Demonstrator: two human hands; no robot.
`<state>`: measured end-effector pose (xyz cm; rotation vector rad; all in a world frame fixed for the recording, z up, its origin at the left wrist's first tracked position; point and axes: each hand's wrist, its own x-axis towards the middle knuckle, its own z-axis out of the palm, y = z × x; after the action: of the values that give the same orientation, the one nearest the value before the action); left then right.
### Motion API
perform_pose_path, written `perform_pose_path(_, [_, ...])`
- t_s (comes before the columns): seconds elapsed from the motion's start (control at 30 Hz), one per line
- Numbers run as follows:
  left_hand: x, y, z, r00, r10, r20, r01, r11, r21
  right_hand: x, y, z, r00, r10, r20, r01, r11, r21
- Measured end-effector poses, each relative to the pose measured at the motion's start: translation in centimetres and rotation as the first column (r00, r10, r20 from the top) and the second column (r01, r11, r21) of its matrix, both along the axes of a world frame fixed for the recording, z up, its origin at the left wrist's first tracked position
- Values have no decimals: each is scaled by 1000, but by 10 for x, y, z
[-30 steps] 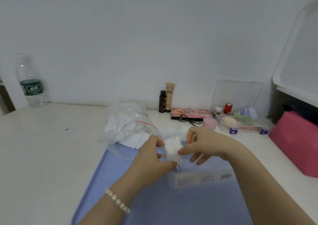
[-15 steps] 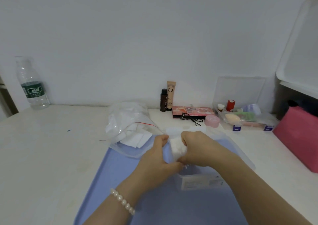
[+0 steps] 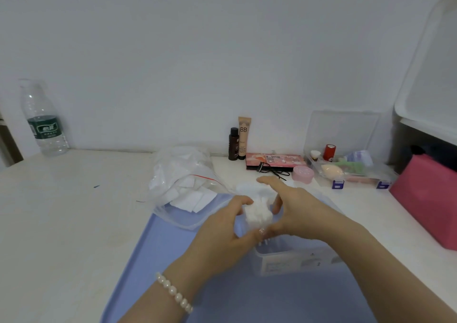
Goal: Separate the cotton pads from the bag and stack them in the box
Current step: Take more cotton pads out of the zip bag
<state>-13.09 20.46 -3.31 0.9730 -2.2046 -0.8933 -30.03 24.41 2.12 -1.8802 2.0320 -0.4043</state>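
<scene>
Two hands (image 3: 222, 228), one bag (image 3: 183, 181), two boxes (image 3: 296, 261), one water bottle (image 3: 43, 122).

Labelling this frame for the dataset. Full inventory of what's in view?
cotton pads: small stack, white, held between both hands over the box
box: one, clear, on the blue tray
bag: one, clear, more white pads inside, at the tray's far left corner
blue tray: one, on the white table
water bottle: one, clear, green label, far left by the wall
dark bottle: one, beside the BB tube
palette: one, pink
pink jar: one
organiser: one, clear, lid up
pink bag: one, right edge
left hand: pearl bracelet, gripping the pads
right hand: gripping the pads, index finger out
</scene>
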Motion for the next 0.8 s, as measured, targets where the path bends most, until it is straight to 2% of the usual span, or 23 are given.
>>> perform_pose_path(0.13, [-1,-2,-2,999,19,42,-18,1000,-19,1,-2,-6,999,34,-20,-34,999,-29])
perform_pose_path(0.27, [-5,-1,-3,1000,-18,-1,18,1000,-20,7,-7,-20,996,84,28,-81,993,-89])
perform_pose_path(0.4, [-5,-5,-6,997,-19,69,22,999,-43,3,-6,-18,989,131,75,-122,986,-114])
perform_pose_path(0.5, [-5,-6,-8,996,-19,91,21,999,-27,1,-3,-13,990,139,13,-137,986,-95])
perform_pose_path(0.63, [-3,-4,-7,998,-38,50,38,999,-1,1,-3,-13,997,58,-42,-60,998,-33])
perform_pose_path(0.8, [0,-1,-5,985,-149,88,148,989,13,2,-5,-20,988,72,-136,-74,997,-12])
